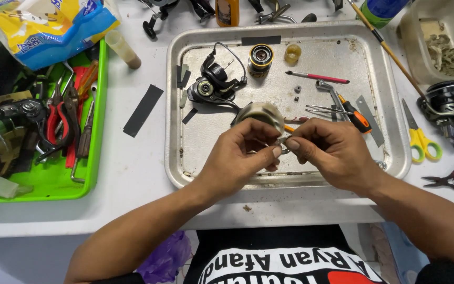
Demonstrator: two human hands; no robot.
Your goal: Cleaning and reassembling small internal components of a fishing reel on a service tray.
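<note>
Part: a small metal ring (281, 146) is pinched between the two hands, above the near half of the tray (390, 105); its exact shape cannot be told, since it is mostly covered by the fingertips.
Left hand (243, 155): closed narrowly, thumb and forefinger meeting on the ring from the left; a pale spool (261, 114) is seen just behind its knuckles, whether held or only lying there cannot be told.
Right hand (329, 150): closed narrowly too, its fingertips pressed against the ring from the right.
Nearer hand: neither, as both are touching the ring at the same point (the fingertips meet there).
Axis: no long axis can be read from the ring; the forearms converge on it from the near corners.
Behind: the black reel body (214, 83) and a gold-rimmed spool (260, 56) lie farther back on the tray, well apart from the hands.
Right of the hands: an orange-handled screwdriver (354, 114), tweezers (321, 110) and a wrench (328, 90) are crowded close by.
Open room: bare tray is left to the left of the left hand and under the wrists.
Edges: the near rim of the tray is crossed by both wrists; yellow scissors (421, 141) lie beyond the right rim.
</note>
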